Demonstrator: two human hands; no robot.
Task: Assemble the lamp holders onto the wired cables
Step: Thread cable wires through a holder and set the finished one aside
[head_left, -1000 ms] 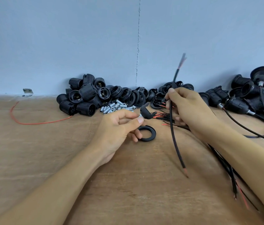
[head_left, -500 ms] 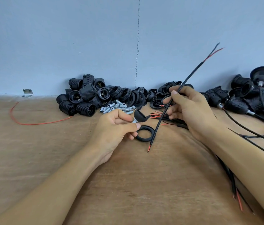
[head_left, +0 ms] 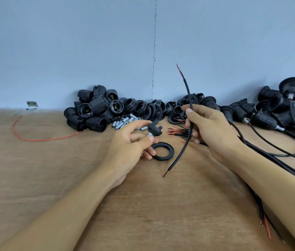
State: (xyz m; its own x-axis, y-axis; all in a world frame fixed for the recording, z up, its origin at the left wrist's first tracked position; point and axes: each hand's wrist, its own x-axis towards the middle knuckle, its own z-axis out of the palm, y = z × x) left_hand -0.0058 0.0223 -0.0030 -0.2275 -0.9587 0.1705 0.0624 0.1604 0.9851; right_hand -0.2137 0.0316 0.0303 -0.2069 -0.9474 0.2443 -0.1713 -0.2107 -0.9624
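Observation:
My left hand (head_left: 130, 147) pinches a small black lamp-holder cap (head_left: 155, 130) with a silver nipple, held just above the wooden table (head_left: 52, 169). My right hand (head_left: 210, 127) grips a short black cable (head_left: 188, 98) near its middle. The cable's upper end with red wire points up toward the wall, and its lower end hangs close to the table. A black ring (head_left: 162, 152) lies flat on the table between the hands, right beside my left fingers.
A pile of black threaded holder bodies (head_left: 92, 111) and rings (head_left: 143, 109) lines the wall. Silver metal tubes (head_left: 123, 122) lie before them. Cut cables with red tips (head_left: 177, 132) sit mid-table. Assembled holders with cables (head_left: 279, 113) fill the right. A loose red wire (head_left: 34, 139) lies left.
My right hand has swung the cable from leaning right to nearly upright, its lower end moving right and nearer me. My left hand shifted slightly, still pinching the cap.

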